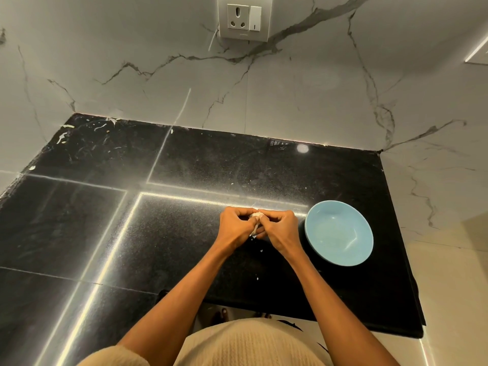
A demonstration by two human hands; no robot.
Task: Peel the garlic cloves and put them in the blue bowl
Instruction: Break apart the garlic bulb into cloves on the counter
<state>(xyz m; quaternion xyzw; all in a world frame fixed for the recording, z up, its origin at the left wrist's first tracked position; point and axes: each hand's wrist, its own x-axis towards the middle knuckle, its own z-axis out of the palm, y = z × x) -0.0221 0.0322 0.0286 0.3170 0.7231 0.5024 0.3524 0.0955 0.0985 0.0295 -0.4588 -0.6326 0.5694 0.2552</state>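
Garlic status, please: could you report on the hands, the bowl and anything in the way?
Both hands, left and right, grip the garlic. Bowl empty, right of the hands. Peel flakes on counter; path clear.

A black speckled desk (184, 159) with bright reflected light lines meets a white marble-veined wall (303, 83). A wall socket with a switch (244, 18) sits high on that wall. Pale scraps (63, 136) lie scattered at the desk's far left corner
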